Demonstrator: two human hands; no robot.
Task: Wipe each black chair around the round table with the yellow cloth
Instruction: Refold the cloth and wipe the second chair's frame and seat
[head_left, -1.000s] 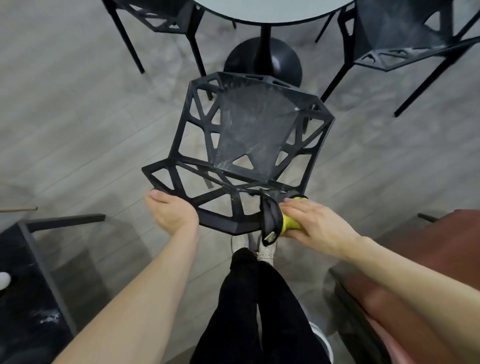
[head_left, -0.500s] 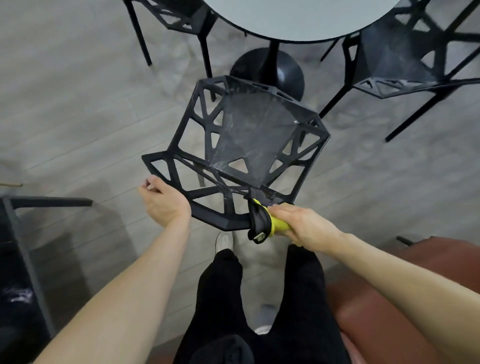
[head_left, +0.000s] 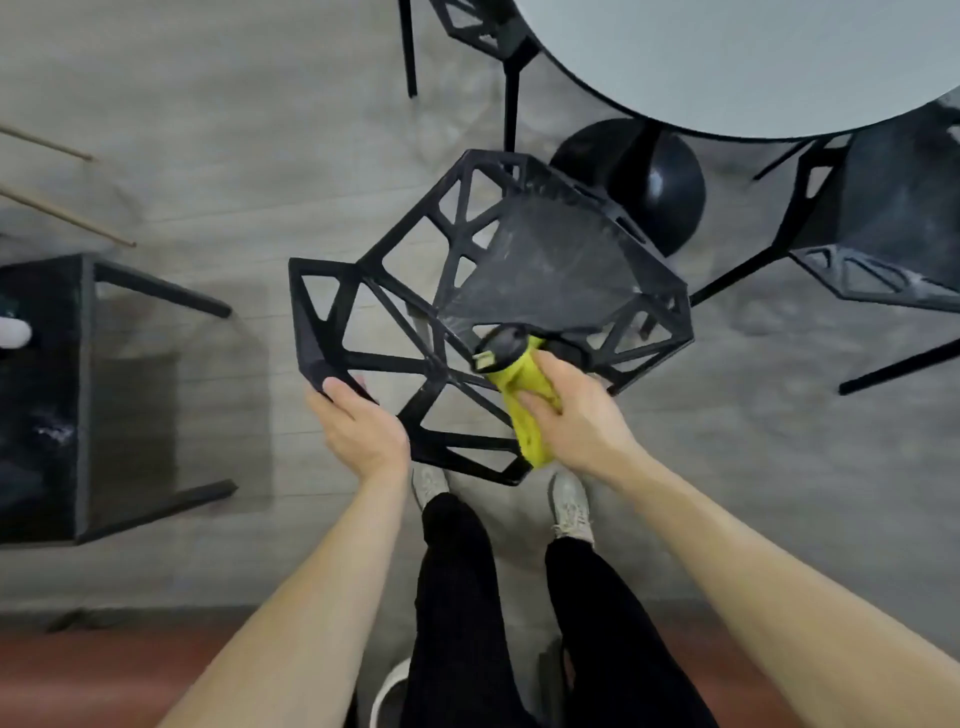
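Beside the round table (head_left: 727, 62), left hand (head_left: 358, 431) grips black chair (head_left: 545, 270); right hand (head_left: 576, 415) clutches yellow cloth (head_left: 524, 395).

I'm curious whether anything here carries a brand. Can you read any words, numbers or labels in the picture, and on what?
None can be read.
Yellow cloth: a small pale tag at its dark end, too blurred to read.
Black chair, round table: no text visible.

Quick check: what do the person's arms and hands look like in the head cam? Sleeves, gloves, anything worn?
Both forearms are bare up to the frame edge, no sleeves in view. The left hand and right hand have no gloves, and no rings, watch or bands show on hands or wrists. No markings visible.
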